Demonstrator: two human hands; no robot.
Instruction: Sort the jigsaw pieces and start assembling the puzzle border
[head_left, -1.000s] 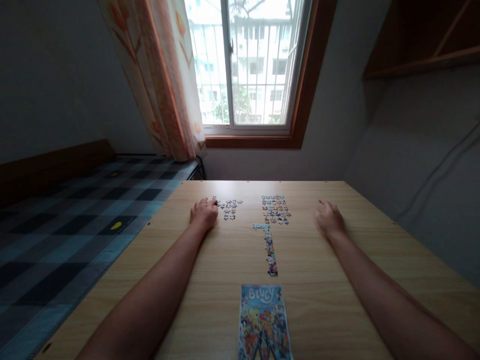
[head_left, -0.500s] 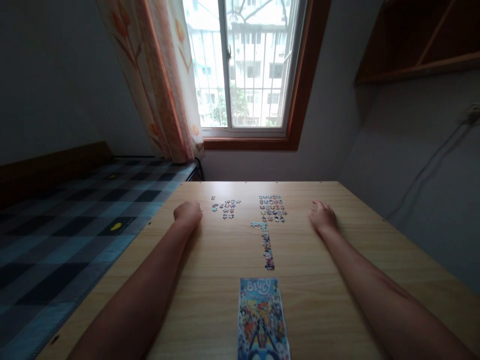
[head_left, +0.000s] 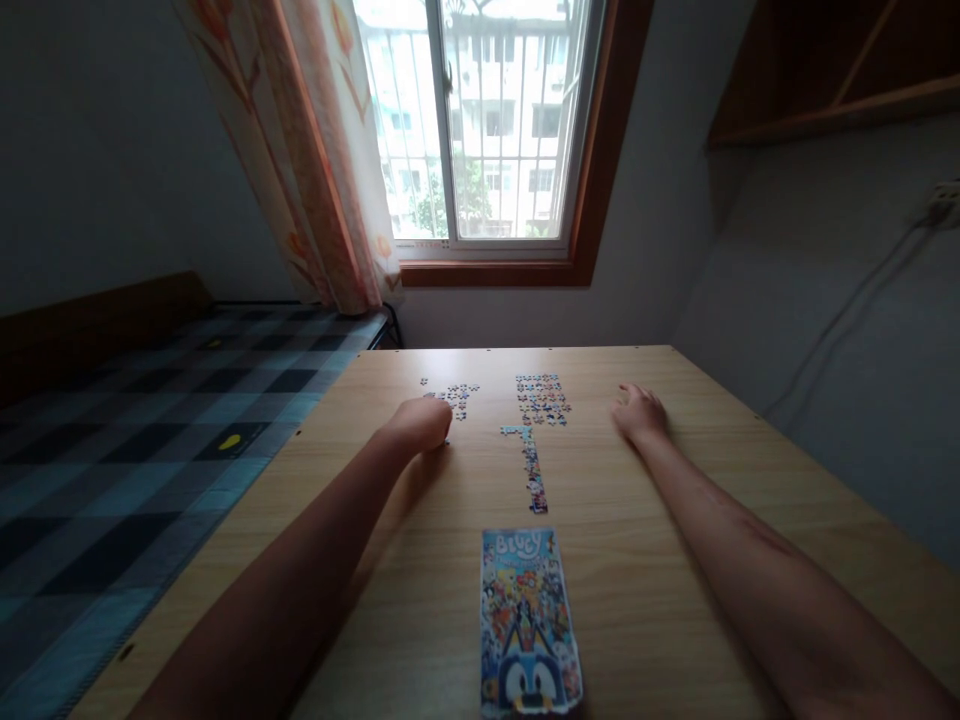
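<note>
My left hand (head_left: 424,424) is closed, its fingertips pinched on a small puzzle piece (head_left: 448,440) that barely shows below them. Behind this hand lie loose puzzle pieces (head_left: 462,389), partly covered by it. To the right, several rows of pieces (head_left: 541,398) are laid out in a block. A joined strip of puzzle (head_left: 533,470), with a short arm at its top left, runs toward me. My right hand (head_left: 639,412) rests on the table right of the block, fingers loosely apart and holding nothing.
Nearest me on the wooden table (head_left: 637,600) lies a colourful Bluey picture box (head_left: 529,620). A bed with a checked cover (head_left: 195,400) stands at the left. Beyond the table are a window (head_left: 499,130) and a curtain (head_left: 300,150); a shelf (head_left: 832,120) hangs at right.
My left hand has moved right with the piece, from left of the loose pieces to in front of them. My right hand stays in place. The view has tilted slightly downward.
</note>
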